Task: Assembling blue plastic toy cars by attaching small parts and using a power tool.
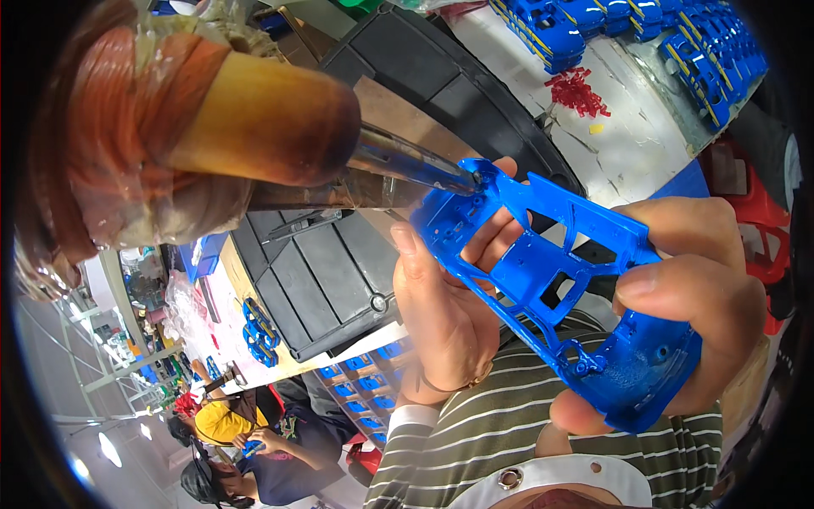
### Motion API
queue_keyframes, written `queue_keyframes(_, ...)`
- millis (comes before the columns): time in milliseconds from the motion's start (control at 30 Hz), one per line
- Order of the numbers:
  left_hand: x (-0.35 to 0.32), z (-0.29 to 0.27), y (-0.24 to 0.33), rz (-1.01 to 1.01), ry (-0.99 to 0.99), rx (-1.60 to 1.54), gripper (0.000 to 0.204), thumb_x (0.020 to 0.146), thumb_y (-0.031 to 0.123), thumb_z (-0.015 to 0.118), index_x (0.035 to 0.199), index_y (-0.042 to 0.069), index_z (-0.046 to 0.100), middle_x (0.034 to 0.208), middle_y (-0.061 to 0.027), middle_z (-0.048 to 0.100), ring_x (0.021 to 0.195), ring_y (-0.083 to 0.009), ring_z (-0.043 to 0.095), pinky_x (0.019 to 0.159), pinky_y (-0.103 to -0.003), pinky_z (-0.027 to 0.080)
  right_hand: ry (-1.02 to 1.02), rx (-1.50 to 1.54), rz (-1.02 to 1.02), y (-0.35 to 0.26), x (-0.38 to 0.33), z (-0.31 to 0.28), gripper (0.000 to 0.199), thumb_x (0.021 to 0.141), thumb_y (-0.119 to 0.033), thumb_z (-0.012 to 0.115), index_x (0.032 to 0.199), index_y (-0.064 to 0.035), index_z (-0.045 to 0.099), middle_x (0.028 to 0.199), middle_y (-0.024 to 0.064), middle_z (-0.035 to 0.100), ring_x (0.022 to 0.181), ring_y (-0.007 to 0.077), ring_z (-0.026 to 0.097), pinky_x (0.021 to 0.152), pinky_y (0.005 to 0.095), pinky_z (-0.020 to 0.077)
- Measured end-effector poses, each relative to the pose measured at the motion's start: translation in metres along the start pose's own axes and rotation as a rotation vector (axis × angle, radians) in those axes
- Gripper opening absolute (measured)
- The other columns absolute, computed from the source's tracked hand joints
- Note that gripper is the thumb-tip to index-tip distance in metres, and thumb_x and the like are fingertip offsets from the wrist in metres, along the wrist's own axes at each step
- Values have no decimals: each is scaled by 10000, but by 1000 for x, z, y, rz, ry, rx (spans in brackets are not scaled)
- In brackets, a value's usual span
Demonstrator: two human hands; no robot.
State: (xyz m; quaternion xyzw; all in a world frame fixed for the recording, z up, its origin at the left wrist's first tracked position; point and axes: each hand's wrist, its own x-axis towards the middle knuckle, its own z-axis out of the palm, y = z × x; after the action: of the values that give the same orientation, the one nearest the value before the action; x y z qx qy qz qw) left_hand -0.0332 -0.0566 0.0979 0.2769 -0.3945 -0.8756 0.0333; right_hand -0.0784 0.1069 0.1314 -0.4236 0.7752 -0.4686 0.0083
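A blue plastic shell (517,267), shaped like a toy car body with window-like cutouts, is held tilted in front of my chest. My right hand (699,293) grips its near right end, thumb on the inner face and fingers wrapped round the edge. My left hand (454,318) supports the far left end from behind; its fingertips show through a cutout and its thumb stands along the side. The tip of a metal rod (407,157) meets the shell's far corner. That rod comes out of a rounded brown handle-like end (271,119) wrapped in clear and reddish tape.
Black plastic panels (318,284) lie behind the rod. Stacked blue shells (704,51) and a pile of small red pieces (578,92) sit on the white table (632,127). Red plastic parts (755,204) are at far right. Two people (254,450) work at lower left.
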Motion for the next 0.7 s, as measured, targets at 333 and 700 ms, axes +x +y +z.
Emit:
queue_keyframes(333,-2,-17,-11,161,-142,119,705,921,553,375,1300,-41,367,1294,-224,464,1082,-232,554,941,-344,460,-19,22,-40,11,-2,-5,766,612,-449,835,1111,-86,382,1053,216,524,823,189,525,636,261,447)
queue_keyframes(700,1,-11,-9,121,-98,41,675,932,531,367,1304,-32,373,1311,-220,453,1097,-238,553,949,-348,457,96,93,-75,17,0,1,740,579,-411,865,1073,-70,432,1039,225,523,775,175,530,622,242,439)
